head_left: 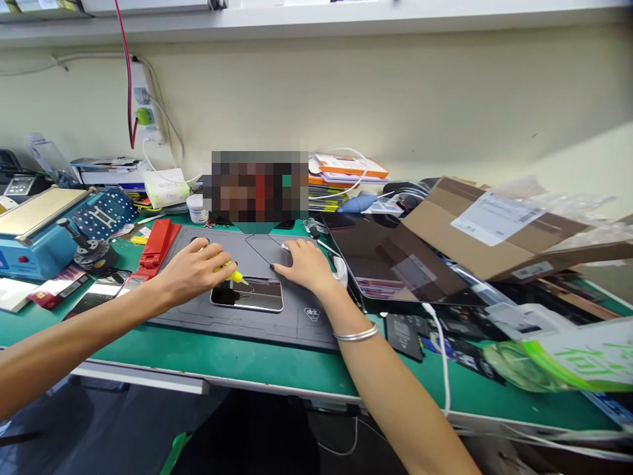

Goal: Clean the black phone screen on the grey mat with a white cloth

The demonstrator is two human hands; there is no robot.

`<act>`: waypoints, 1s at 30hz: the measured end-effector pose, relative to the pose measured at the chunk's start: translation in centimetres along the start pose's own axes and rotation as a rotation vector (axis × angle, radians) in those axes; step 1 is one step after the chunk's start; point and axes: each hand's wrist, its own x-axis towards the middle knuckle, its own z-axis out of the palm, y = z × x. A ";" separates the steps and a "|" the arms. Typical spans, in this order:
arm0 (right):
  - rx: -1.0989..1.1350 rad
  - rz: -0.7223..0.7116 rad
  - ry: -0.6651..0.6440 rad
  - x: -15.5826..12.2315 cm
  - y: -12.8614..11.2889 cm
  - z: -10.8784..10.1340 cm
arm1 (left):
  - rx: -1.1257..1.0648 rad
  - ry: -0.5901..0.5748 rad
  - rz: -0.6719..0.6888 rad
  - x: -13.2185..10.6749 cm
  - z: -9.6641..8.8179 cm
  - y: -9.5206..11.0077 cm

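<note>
Watching from my remote seat, I see the left hand [192, 274] clenched around a slim yellow plastic tube [228, 267], glue by the look of it. Its pointed yellow nozzle [244, 281] sits just above the top edge of a flat black-framed glass phone [247, 298], which lies on a dark grey silicone repair mat [309, 333]. The right hand [306, 262] rests open and palm-down on that mat, beside the phone. A fine dark wire loop [262, 251] runs near its fingertips, and I cannot tell whether they pinch it. I judge the nozzle the main risk: too hard a squeeze could flood the glass, and a shaky wrist could smear it. The loop could snag a finger and drag through wet adhesive. A red plastic tool holder [155, 247] and a glossy black tablet [390, 260] sit close enough for a careless elbow to knock.
</note>
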 end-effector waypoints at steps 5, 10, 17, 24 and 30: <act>-0.001 -0.003 0.000 0.0 0.0 0.0 | -0.149 -0.012 -0.064 0.1 -0.1 0.0; -0.006 -0.001 -0.007 0.0 0.0 0.0 | -0.163 -0.018 -0.141 -0.5 1.2 -0.7; -0.003 -0.002 -0.006 0.0 -0.1 0.0 | -0.435 0.198 -0.752 -1.2 4.9 -6.9; -0.004 -0.009 -0.005 0.1 -0.1 0.0 | -0.464 0.265 -1.173 0.1 10.3 -13.7; -0.019 -0.006 -0.020 0.1 -0.2 0.1 | -0.471 0.193 -1.344 -0.1 13.3 -15.2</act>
